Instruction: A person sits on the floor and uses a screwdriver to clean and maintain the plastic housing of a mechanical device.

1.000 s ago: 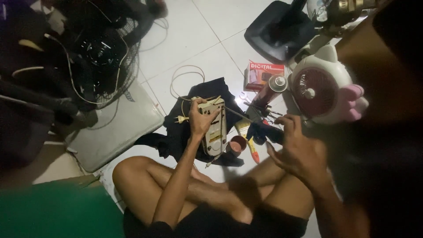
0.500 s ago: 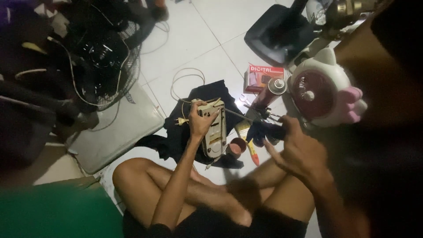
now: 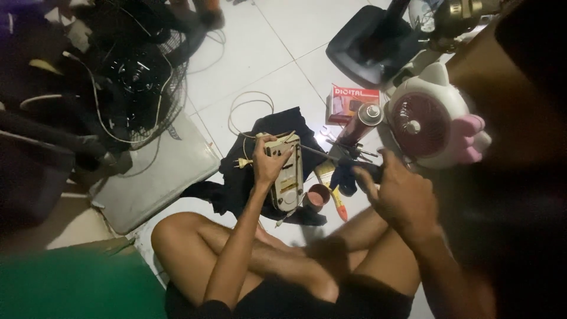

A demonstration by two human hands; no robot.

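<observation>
Both hands are busy over the floor between my crossed legs. My left hand [image 3: 269, 164] is closed around the upper end of a cream, oblong appliance casing [image 3: 287, 177], which lies on a black cloth [image 3: 248, 177] spread on the white tiled floor [image 3: 266, 65]. My right hand [image 3: 397, 192], at about three o'clock from the casing, grips the dark handle of a long screwdriver [image 3: 331, 157] whose shaft runs toward nine o'clock and meets the casing near the top.

At five o'clock from the casing stands a small pinkish cup [image 3: 318, 197], just beside a yellow-handled tool [image 3: 331, 192]. At one o'clock stands a spray can [image 3: 361, 123], with a red box [image 3: 349, 103] beyond it. A pink and white cat-shaped fan [image 3: 434, 121] sits at two o'clock, near my right hand. A black wire fan guard [image 3: 139, 82] lies well apart at ten o'clock, above a grey flat panel [image 3: 156, 174].
</observation>
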